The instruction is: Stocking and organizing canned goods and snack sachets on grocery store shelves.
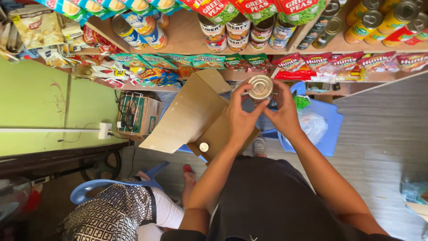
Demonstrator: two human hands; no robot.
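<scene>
The person is holding a small tin can [260, 87] up between both hands, above an open cardboard box [196, 117] and in front of the stocked wooden shelves [187, 35]. The can is standing upright with its long axis pointing toward the camera, so its round silver lid is facing up and the sides are mostly hidden by the fingers. The left hand [240, 117] is wrapping it from the left and from below, fingers curled narrowly around the can's wall with the thumb reaching up near the lid's rim. The right hand [281, 114] is closing on it from the right side, its fingers likewise curled snug against the can, index finger arching over toward the top edge. Both hands are touching the can and sitting about equally close, one on each flank, so the can is lying directly between the fingertips rather than off to either side. A second, smaller can [203, 147] is sitting down inside the box, well apart from the hands. Under the box a blue plastic chair [327, 122] is showing, with a clear plastic bag [312, 125] on it, just beside the right wrist. At lower left another person's patterned garment [111, 214] is showing.
</scene>
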